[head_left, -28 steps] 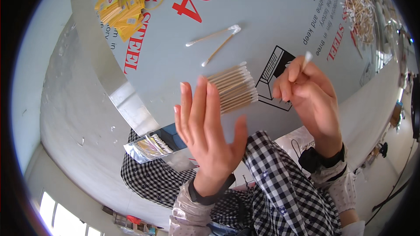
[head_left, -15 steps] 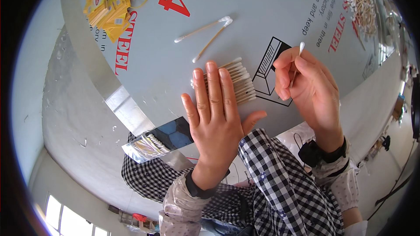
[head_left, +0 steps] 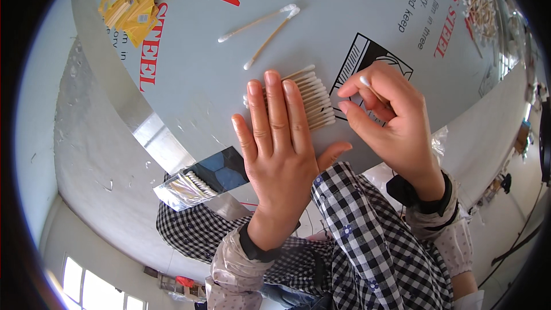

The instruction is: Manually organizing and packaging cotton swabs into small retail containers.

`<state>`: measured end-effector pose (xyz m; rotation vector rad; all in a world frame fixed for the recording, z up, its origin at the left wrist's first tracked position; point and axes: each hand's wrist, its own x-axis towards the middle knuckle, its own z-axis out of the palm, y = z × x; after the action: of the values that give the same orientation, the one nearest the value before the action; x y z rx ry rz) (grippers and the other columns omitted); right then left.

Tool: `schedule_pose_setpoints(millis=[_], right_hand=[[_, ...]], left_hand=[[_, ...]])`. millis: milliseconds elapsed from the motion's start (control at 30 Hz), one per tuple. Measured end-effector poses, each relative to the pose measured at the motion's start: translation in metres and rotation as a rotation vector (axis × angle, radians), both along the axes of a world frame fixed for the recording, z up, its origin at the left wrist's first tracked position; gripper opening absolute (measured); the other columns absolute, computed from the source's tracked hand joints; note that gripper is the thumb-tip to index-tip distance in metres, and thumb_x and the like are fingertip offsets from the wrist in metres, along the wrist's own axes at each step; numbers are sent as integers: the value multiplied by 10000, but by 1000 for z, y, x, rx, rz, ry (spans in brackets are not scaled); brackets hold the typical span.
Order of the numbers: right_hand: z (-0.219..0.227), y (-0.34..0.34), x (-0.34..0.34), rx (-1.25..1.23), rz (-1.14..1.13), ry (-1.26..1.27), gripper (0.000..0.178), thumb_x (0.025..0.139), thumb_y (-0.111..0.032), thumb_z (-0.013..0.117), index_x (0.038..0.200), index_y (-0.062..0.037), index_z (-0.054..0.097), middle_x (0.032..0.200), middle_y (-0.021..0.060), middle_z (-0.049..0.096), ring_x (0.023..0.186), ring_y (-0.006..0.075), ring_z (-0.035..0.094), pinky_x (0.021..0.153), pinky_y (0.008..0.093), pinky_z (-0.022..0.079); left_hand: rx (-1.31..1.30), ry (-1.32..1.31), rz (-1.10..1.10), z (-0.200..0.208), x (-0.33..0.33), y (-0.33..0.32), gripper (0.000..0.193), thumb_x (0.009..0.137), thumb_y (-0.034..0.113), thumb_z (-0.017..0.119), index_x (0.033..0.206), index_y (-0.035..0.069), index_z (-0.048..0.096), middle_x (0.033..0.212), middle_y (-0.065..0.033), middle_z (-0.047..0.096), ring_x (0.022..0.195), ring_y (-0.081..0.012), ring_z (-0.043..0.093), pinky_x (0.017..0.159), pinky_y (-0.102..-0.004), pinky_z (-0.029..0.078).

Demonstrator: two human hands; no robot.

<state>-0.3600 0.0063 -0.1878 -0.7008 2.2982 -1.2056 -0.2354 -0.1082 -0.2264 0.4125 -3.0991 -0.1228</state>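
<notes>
My left hand (head_left: pixel 281 163) lies flat with its fingers stretched over a row of wooden cotton swabs (head_left: pixel 315 100). White tips stick out to the right of its fingers, and a few show on the left. My right hand (head_left: pixel 402 117) is just right of the row. A single cotton swab (head_left: pixel 366 82) is held in its curled fingers, while thumb and index finger stand apart, pointing toward the row's tips. Most of that swab's stick is hidden in the hand. Beyond my left hand rest two loose swabs (head_left: pixel 267 40), their upper tips touching.
A clear packet of swabs (head_left: pixel 192 186) with a dark panel lies at the table's near edge. Yellow packets (head_left: pixel 135 8) are heaped at the far left. A large pile of swabs (head_left: pixel 476 6) spreads at the far right, beside a thin red-and-metal tool (head_left: pixel 473 34). Grey printed film covers the table (head_left: pixel 321 0).
My right hand has moved left toward the row; its thumb and index finger have parted, and its swab has tilted and sunk into the fingers. My left hand stays flat. The view has shifted slightly.
</notes>
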Motion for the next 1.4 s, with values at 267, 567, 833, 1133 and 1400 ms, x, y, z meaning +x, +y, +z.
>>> schedule_pose_setpoints(millis=[267, 567, 833, 1133, 1400], right_hand=[[-6, -3, 4, 30, 0, 111, 204, 772, 52, 705, 928, -17, 592, 835, 30, 626, 619, 131, 521, 536, 258, 438], [-5, 2, 1, 9, -17, 71, 187, 760, 51, 690, 900, -36, 603, 806, 34, 603, 611, 144, 537, 512, 266, 433], [-2, -3, -4, 124, 200, 281, 158, 750, 8, 696, 850, -65, 597, 774, 15, 582, 589, 175, 595, 487, 298, 464], [-8, -8, -6, 141, 274, 373, 210, 683, 62, 686, 825, -57, 589, 734, 19, 543, 539, 128, 502, 475, 246, 411], [-6, 6, -15, 173, 209, 448, 221, 677, 29, 681, 820, -78, 551, 745, 12, 546, 534, 160, 513, 461, 283, 411]], left_hand=[[84, 34, 29, -3, 1, 1, 1075, 817, 822, 335, 1455, -41, 382, 1517, -213, 390, 1425, -369, 353, 1176, -534, 213], [28, 4, 6, 0, 0, 0, 1131, 794, 855, 314, 1448, -66, 378, 1508, -241, 389, 1421, -374, 356, 1178, -514, 230], [158, 39, 49, -1, 1, 2, 959, 884, 752, 346, 1462, -11, 397, 1525, -185, 396, 1433, -349, 348, 1184, -539, 176], [181, 6, 65, 2, 1, 1, 944, 883, 738, 374, 1466, -3, 394, 1529, -169, 397, 1438, -329, 347, 1190, -531, 162], [207, 39, 80, 0, 0, 3, 968, 863, 744, 416, 1466, -13, 389, 1530, -165, 399, 1441, -320, 345, 1192, -522, 163]])
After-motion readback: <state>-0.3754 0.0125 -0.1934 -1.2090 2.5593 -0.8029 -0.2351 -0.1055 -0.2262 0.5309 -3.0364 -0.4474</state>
